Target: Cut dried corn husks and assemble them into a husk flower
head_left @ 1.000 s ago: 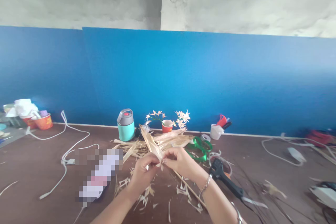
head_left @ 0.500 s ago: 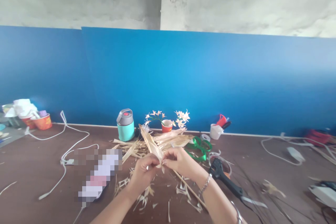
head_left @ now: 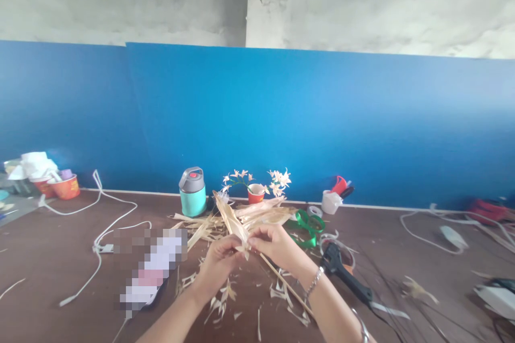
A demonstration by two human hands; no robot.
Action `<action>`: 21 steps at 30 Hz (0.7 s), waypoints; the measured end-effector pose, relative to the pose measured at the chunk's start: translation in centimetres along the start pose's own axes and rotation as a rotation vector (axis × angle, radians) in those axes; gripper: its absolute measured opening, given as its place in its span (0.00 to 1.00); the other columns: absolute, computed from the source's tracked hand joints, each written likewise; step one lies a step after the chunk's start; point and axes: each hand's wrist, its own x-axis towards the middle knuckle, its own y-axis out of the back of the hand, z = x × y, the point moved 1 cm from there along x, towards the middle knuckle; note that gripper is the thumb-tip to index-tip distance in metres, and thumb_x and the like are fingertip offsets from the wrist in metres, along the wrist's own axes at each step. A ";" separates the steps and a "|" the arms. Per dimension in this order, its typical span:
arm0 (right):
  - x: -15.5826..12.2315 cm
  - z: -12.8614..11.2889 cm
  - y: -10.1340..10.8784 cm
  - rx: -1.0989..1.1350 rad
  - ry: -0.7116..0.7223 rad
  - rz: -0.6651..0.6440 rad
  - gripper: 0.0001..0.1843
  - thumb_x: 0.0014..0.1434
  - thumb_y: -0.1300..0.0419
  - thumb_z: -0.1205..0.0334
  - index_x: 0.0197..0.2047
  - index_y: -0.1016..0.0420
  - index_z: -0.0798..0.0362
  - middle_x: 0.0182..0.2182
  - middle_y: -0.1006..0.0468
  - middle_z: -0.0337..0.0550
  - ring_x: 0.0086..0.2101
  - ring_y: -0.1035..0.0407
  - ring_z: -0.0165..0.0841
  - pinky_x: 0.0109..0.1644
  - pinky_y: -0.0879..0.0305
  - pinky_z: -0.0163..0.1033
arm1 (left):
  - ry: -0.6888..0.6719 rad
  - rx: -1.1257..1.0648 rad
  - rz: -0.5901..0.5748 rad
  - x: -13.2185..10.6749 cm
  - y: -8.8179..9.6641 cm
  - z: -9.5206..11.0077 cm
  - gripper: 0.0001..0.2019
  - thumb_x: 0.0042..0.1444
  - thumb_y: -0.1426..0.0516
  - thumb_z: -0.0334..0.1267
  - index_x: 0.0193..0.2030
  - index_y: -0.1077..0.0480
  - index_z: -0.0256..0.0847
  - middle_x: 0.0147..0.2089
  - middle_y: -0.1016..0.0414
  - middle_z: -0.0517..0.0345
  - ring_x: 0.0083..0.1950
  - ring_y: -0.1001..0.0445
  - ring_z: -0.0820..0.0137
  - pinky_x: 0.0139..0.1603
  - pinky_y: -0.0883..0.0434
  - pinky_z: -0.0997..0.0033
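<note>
Between my hands is a pale, dry corn husk piece [head_left: 243, 236], its narrow lower end showing as small pointed tips. My left hand [head_left: 222, 258] pinches it from the left with thumb and fingers. From the other side, my right hand [head_left: 270, 244] has its fingertips closed on the same end. Behind the hands lies a heap of dry husks [head_left: 267, 214]; how far it joins the held piece is hard to tell. A thin straw-coloured stick [head_left: 287, 285] slants out below my right hand. Husk scraps [head_left: 219, 305] are scattered on the brown table [head_left: 161, 327].
A turquoise flask [head_left: 192, 198] and a red cup [head_left: 256, 194] with pale flower sprays stand at the back. Green ribbon [head_left: 309, 222], a black glue gun [head_left: 348, 278] and a white cup [head_left: 331, 202] are on the right. White cables [head_left: 116, 220] and a blurred-out device [head_left: 155, 270] lie left.
Both hands have shifted very slightly, and the small pointed end of the husk has turned a little to the left. The surroundings look the same.
</note>
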 end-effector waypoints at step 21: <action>0.2 -0.3 0.8 0.015 -0.102 0.155 0.13 0.52 0.45 0.56 0.25 0.28 0.56 0.19 0.27 0.39 0.20 0.37 0.27 0.23 0.46 0.31 | -0.039 0.175 0.262 0.5 0.2 -1.3 0.09 0.45 0.39 0.41 0.22 0.31 0.38 0.27 0.32 0.61 0.27 0.35 0.73 0.31 0.36 0.74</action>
